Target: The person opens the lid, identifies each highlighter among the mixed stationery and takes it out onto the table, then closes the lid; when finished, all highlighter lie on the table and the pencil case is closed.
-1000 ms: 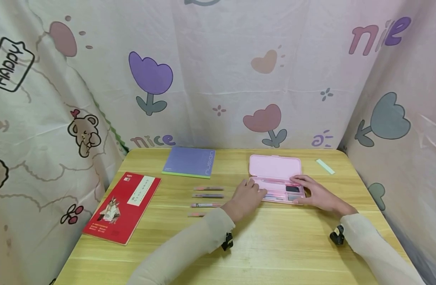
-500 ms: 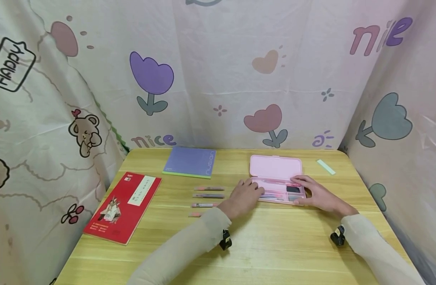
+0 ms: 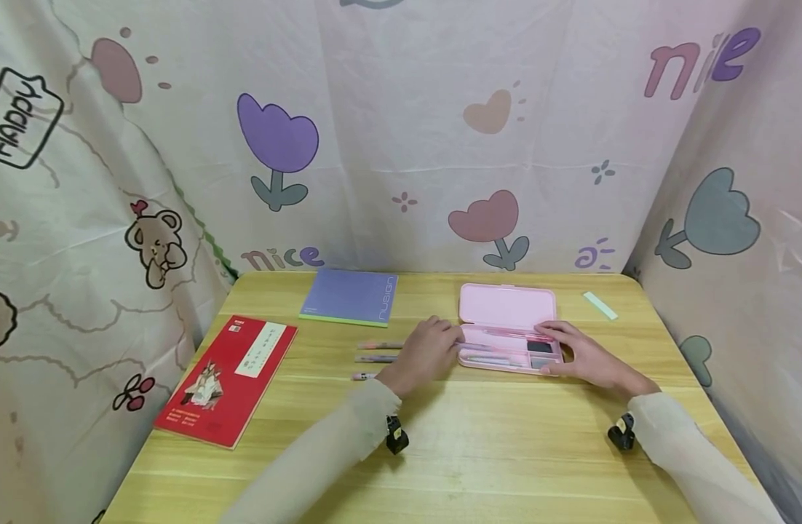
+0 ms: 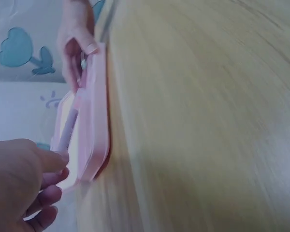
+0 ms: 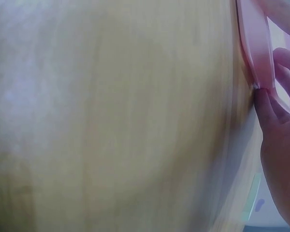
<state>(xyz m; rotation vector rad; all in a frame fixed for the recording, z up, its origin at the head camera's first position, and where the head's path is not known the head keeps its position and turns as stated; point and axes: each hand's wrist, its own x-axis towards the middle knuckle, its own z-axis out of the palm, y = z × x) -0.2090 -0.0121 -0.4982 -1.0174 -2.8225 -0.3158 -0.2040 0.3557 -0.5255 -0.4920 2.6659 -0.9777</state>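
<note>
An open pink pencil case [image 3: 506,304] lies on the table, its lid folded back. Pens and small dark pieces are in its compartments. My left hand [image 3: 427,355] is at the case's left end. In the left wrist view, its thumb and fingers pinch a pale pinkish pen [image 4: 69,126] that points over the case. My right hand [image 3: 587,356] grips the case's right end, thumb at the near edge and fingers over the far side. In the right wrist view, the thumb touches the case's pink wall [image 5: 258,48]. Left of my left hand lie several pens [image 3: 377,359], partly hidden by it.
A red book [image 3: 227,382] lies at the table's left, and a purple notebook [image 3: 348,297] at the back. A pale green strip [image 3: 600,306] lies at the back right. Patterned curtains [image 3: 375,138] hang behind and on both sides of the table [image 3: 506,451].
My left hand has drawn back leftward from over the case, with a pen now visible in its fingers. It covers more of the pens on the table. My right hand has stayed in place.
</note>
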